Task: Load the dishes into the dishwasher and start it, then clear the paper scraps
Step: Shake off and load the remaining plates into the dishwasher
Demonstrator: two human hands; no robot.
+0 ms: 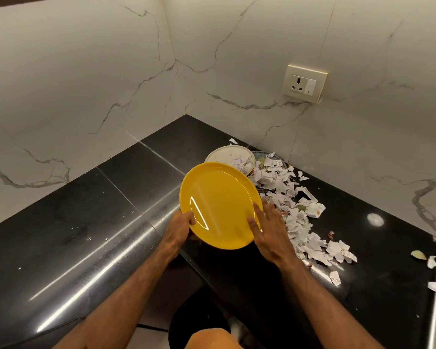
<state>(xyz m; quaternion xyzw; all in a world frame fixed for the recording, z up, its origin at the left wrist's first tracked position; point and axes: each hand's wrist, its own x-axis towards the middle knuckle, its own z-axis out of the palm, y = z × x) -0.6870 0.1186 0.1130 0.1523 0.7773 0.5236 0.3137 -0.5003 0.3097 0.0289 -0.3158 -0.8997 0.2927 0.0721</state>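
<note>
Gripping an empty yellow plate (219, 205), left hand (179, 229) curled, right hand (269, 233) seemingly flat; white plate (224, 154) holds scraps (243, 163).

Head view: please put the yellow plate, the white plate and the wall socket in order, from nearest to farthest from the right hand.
1. The yellow plate: the right hand touches its right rim.
2. The white plate: just behind the yellow plate, toward the corner.
3. The socket: up on the wall, far back and to the right.
</note>
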